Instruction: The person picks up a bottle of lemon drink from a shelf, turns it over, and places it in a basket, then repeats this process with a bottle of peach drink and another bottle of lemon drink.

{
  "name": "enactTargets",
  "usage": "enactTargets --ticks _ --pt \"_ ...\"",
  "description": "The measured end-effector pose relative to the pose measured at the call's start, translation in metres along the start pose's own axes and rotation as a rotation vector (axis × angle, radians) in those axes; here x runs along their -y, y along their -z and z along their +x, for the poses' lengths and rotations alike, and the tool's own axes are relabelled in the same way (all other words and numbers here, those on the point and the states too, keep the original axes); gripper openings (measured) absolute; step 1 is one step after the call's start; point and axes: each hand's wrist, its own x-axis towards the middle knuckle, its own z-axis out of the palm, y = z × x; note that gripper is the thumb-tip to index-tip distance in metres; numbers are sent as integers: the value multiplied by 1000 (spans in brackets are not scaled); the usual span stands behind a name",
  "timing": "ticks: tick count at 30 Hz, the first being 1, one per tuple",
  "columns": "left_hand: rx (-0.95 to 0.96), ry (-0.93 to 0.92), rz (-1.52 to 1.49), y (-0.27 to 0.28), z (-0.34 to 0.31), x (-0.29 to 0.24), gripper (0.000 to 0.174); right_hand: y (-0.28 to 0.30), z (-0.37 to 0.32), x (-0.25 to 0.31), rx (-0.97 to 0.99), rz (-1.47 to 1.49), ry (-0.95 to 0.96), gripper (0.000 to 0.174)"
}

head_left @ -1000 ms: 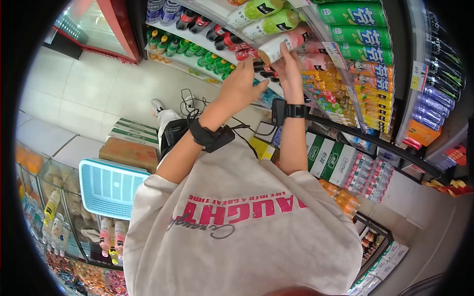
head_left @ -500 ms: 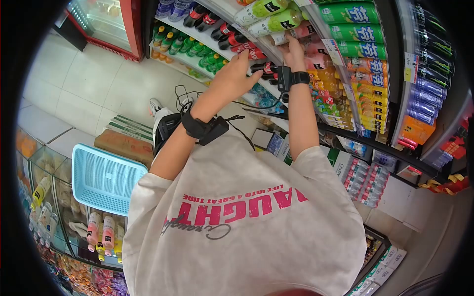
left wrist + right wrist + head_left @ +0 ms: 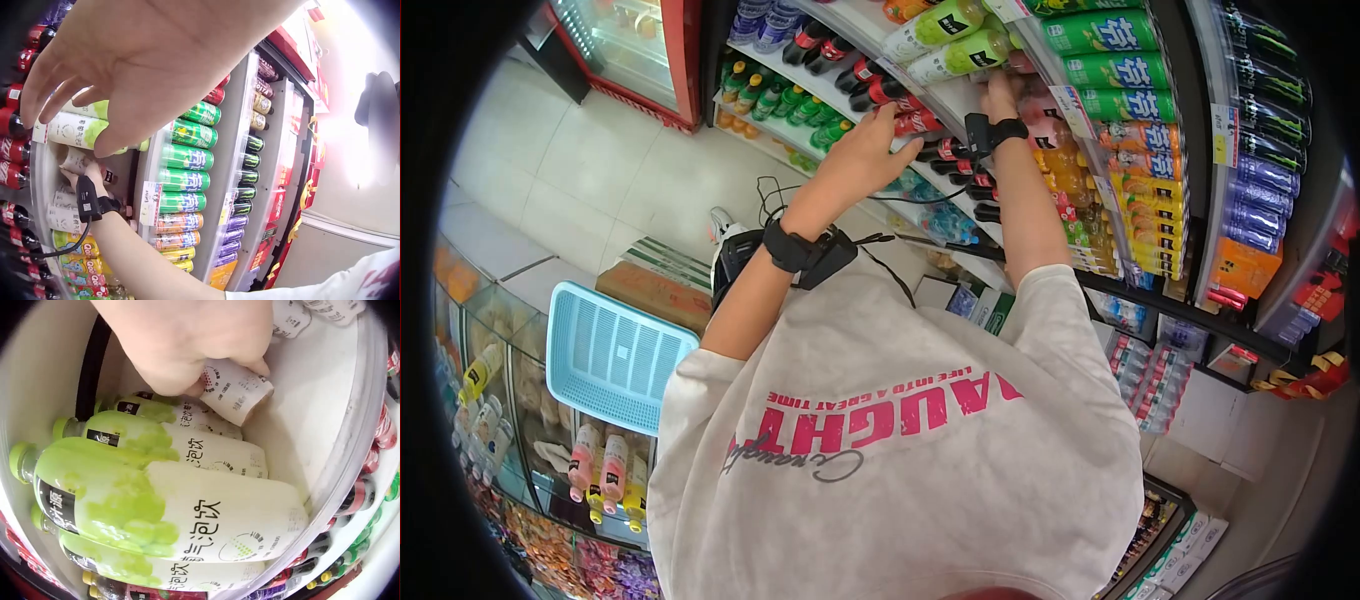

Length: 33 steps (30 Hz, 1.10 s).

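On the drinks shelf, my right hand (image 3: 1000,98) reaches in beside the green-and-white grape drink bottles (image 3: 960,55). Between its thumb and fingers it grips a bottle with a white label (image 3: 234,390), whose base points toward the shelf's front edge. Much of that bottle is hidden behind the hand; in the left wrist view its pink end shows past the fingers. Pink drink bottles (image 3: 1045,130) lie on the other side of the hand. My left hand (image 3: 860,160) hovers before the shelf near the cola bottles (image 3: 915,122), fingers extended, thumb apart, holding nothing.
Green cans (image 3: 1105,70) and orange cans (image 3: 1135,135) line the neighbouring shelf behind a raised clear edge with price tags. A blue plastic basket (image 3: 615,355) stands at the left by a glass counter (image 3: 525,385). A cable hangs between my wrists.
My right hand has carried the white-labelled bottle from in front of the shelf deeper in among the others. My left hand has shifted slightly down and left, staying off the bottles.
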Motion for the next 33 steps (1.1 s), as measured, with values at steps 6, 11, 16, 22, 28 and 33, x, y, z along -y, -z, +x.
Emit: enactTargets --ticks 6,11,16,22,28,33 --pt "10 8 13 4 3 3 75 -2 12 11 -31 -114 31 55" --pt "-14 12 76 7 6 7 73 1 -9 40 -33 -117 154 67" --pt "-30 14 86 7 7 12 71 -3 -63 95 -65 -202 134 82" --pt "-89 11 32 10 14 11 69 -2 -73 86 -60 -224 299 110" --pt "-73 40 66 13 20 18 69 -7 -31 33 -170 -242 353 119" --pt "-81 6 68 14 20 22 66 -7 -28 42 -215 -509 378 102"
